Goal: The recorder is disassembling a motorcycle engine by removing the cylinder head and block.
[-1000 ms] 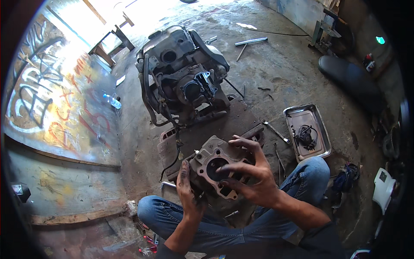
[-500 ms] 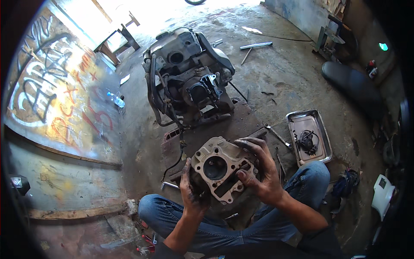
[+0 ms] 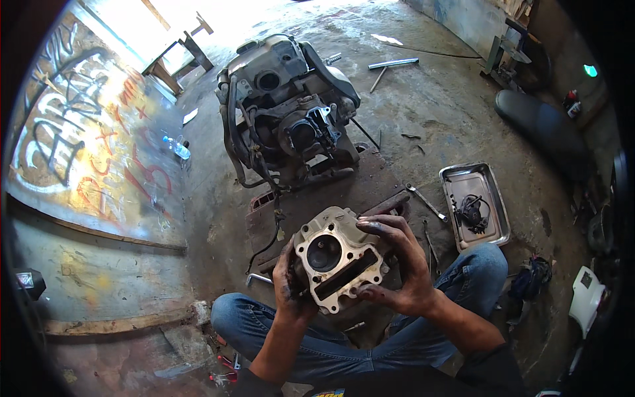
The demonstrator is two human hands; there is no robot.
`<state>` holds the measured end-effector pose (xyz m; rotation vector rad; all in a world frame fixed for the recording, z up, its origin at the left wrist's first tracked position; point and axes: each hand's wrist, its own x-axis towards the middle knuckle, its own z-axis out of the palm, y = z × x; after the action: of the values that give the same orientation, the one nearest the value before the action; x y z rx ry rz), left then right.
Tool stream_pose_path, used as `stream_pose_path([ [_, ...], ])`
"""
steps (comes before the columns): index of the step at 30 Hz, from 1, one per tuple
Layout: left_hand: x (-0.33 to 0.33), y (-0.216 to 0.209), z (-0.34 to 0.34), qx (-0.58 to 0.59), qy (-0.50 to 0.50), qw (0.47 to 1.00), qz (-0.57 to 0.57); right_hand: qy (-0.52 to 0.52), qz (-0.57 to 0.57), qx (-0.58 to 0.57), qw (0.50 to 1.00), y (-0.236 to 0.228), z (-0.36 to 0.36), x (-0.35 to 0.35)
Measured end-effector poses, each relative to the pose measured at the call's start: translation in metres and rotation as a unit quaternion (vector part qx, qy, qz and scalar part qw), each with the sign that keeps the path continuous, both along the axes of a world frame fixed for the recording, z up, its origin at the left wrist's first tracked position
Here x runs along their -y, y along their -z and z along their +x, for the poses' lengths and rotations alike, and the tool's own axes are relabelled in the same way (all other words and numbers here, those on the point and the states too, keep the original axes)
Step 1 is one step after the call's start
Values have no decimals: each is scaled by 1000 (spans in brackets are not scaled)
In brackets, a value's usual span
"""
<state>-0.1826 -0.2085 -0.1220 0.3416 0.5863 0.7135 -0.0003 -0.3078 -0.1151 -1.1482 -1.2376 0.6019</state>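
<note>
A grey metal engine cylinder block (image 3: 360, 255) is held up above my lap, its flat face toward me. A dark round bore and a long slot show in that face. My left hand (image 3: 291, 284) wraps around its left side, fingers blackened with grease. Around its right side curls my right hand (image 3: 403, 264), with fingertips at the upper edge and the thumb at the lower right edge. Farther off, a partly stripped engine assembly (image 3: 281, 69) with hoses and an exposed round opening sits on the floor.
At the right lies a metal tray (image 3: 501, 218) holding dark small parts. A wrench (image 3: 426, 202) lies beside it. A T-handle tool (image 3: 393, 63) rests on the far floor. A black seat (image 3: 539, 126) is at far right, a plastic bottle (image 3: 177, 148) by the left wall.
The cylinder block has turned slightly in my hands and shifted a little left. My right thumb has moved off its face toward the lower edge, uncovering the whole slot.
</note>
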Motion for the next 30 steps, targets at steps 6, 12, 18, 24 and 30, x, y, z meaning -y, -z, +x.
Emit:
stream_pose_path([
  [6, 0, 7, -4, 46, 36, 998, 17, -15, 23, -9, 1000, 7, 2, 2],
  [12, 0, 0, -3, -5, 0, 1000, 24, -14, -19, -186, 982, 9, 2, -2],
  [18, 1, -4, -1, -114, -38, 992, 46, -122, -56, -235, 963, 7, -5, 2],
  [24, 3, -2, -4, -128, -32, 990, 47, -134, -129, -389, 902, 7, -10, 1],
  [30, 4, 4, -6, -213, -12, 967, 138, -102, -139, -369, 913, 9, -11, 0],
])
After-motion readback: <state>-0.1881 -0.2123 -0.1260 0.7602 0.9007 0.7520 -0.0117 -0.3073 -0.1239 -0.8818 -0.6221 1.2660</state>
